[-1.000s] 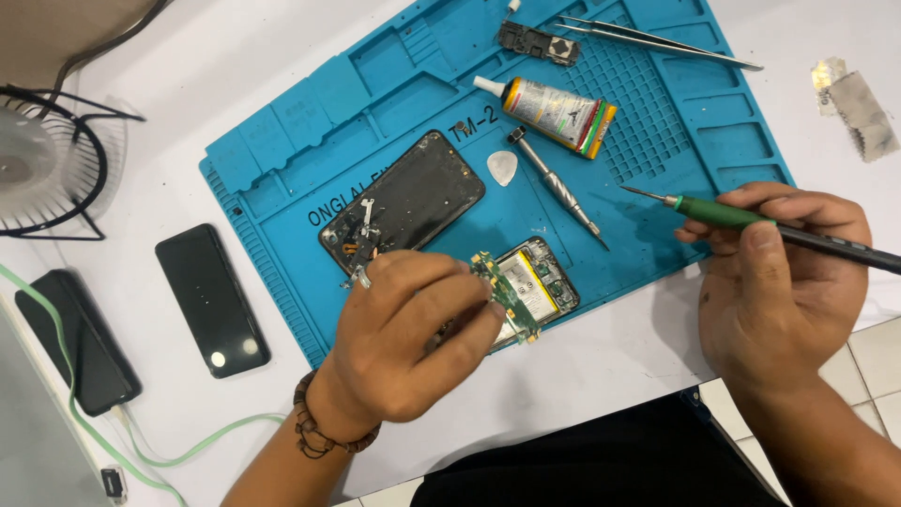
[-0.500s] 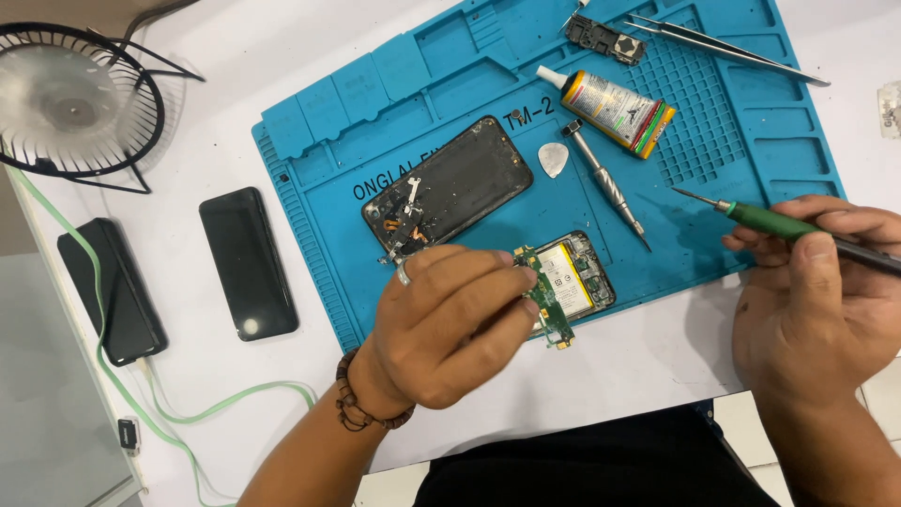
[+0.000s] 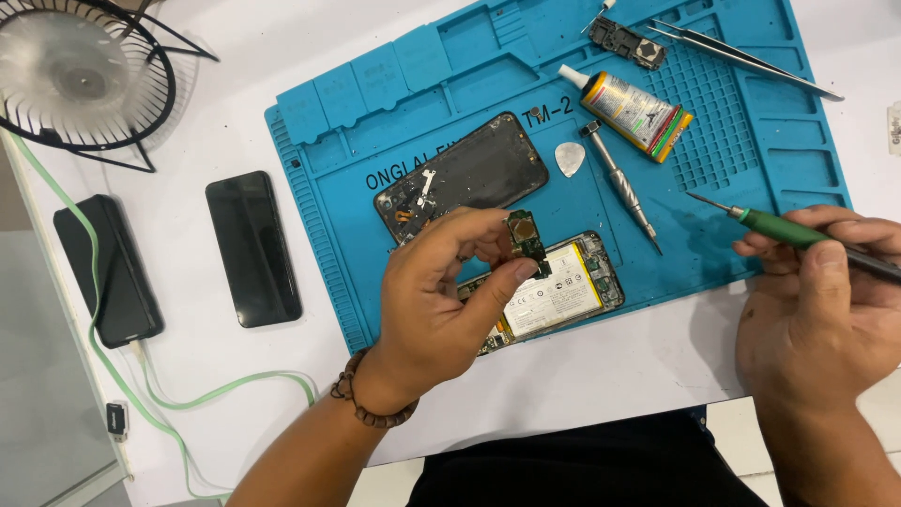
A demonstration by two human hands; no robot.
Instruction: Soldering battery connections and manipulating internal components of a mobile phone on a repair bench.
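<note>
Circuit board (image 3: 526,239) now sits pinched between the thumb and fingertips of the left hand (image 3: 441,300), lifted clear above the opened phone (image 3: 554,291); half a second ago the same hand was pressed down on that phone with the small board still at its near-left end. So the board has come free of the phone body, which lies on the near edge of the blue work mat (image 3: 751,160) with its white battery showing. The right hand (image 3: 817,310) is clenched around a green-handled screwdriver (image 3: 779,230), tip pointing left and held off the mat, much as it was a second ago. Far of the left hand lies the dark back cover (image 3: 469,178), and beyond it a glue tube (image 3: 633,108), a white pick (image 3: 569,158), a metal driver (image 3: 619,183) and tweezers (image 3: 741,58). Two dark phones (image 3: 253,246) and a small fan (image 3: 75,75) rest on the white tabletop (image 3: 601,385) to the left, well apart from the hands.
</note>
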